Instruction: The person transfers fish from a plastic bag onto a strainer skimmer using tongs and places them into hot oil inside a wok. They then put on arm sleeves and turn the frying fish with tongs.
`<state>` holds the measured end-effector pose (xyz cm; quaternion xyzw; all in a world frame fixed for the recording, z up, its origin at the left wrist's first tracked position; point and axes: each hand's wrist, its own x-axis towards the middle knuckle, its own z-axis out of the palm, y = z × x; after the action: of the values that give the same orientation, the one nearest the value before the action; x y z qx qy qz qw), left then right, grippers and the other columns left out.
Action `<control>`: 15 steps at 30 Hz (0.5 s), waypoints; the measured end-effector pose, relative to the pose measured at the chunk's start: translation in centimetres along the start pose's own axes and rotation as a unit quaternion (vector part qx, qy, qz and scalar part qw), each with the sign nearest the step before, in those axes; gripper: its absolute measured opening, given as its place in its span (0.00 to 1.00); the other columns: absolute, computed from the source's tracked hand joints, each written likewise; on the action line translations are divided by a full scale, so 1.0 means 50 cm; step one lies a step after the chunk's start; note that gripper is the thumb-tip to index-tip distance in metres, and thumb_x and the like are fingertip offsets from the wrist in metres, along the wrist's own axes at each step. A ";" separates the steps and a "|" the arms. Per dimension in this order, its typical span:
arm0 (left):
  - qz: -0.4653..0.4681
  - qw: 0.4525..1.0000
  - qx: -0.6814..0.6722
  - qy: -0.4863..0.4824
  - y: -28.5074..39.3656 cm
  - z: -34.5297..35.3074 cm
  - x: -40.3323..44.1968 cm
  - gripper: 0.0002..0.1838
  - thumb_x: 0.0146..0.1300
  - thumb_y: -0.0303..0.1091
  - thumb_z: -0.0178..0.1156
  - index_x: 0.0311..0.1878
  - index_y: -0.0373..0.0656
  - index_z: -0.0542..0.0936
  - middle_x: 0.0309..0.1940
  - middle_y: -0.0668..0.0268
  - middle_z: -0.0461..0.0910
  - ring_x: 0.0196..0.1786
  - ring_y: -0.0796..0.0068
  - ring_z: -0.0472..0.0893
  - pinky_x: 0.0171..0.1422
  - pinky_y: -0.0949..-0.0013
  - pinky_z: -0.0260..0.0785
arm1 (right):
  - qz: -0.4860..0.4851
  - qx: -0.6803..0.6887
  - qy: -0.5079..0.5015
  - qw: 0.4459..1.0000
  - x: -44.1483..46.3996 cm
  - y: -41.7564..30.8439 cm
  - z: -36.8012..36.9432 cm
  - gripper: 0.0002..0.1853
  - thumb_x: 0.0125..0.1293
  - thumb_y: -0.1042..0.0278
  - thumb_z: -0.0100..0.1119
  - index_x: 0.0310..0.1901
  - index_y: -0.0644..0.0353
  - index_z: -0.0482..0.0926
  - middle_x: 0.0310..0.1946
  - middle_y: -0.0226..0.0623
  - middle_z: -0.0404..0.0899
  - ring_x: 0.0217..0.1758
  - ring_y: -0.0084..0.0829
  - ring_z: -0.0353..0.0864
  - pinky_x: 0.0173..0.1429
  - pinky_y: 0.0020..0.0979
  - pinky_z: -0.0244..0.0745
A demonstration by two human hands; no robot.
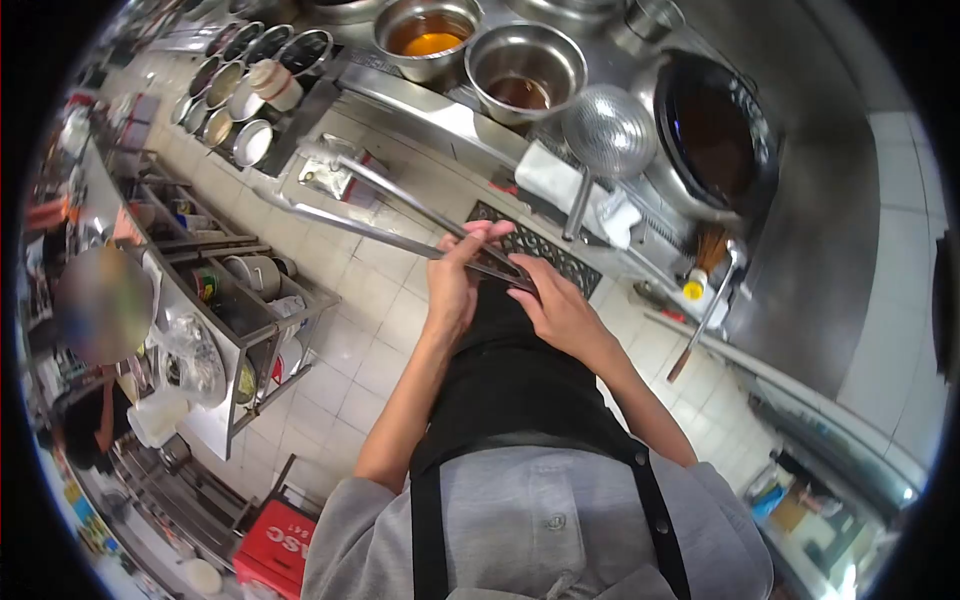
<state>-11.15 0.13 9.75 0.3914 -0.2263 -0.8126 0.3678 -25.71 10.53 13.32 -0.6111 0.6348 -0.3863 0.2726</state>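
Observation:
A pair of long metal tongs [378,232] points away to the upper left, its two arms spread apart, above the tiled floor. My left hand [458,280] is wrapped round the arms near the hinged end. At that end, my right hand [558,308] is closed on the tongs too, thumb and fingers on either side. Nothing shows between the tips of the tongs. Beyond my hands, a perforated strainer [608,130] rests at the stove edge, its handle towards me, beside a white cloth [560,185].
Metal pots [527,45] with brown and orange liquid line the counter. A dark wok [715,130] sits at the right, near a ladle [705,315] and a brush [710,250]. Seasoning containers [253,142] stand upper left. A shelf unit [240,340] and a person are at left.

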 end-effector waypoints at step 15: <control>-0.502 0.863 0.058 0.014 -0.504 -0.092 0.101 0.11 0.66 0.33 0.52 0.48 0.42 0.79 0.45 0.64 0.87 0.62 0.57 0.81 0.69 0.49 0.66 | 0.243 0.111 0.153 0.951 -0.364 0.219 -0.023 0.11 0.68 0.71 0.67 0.36 0.65 0.73 0.28 0.50 0.79 0.30 0.49 0.81 0.36 0.42 0.74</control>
<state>-20.19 11.62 -11.87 0.4837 -0.0405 -0.8673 -0.1103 -30.94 28.17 2.65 -0.3375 0.7512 -0.4656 0.3239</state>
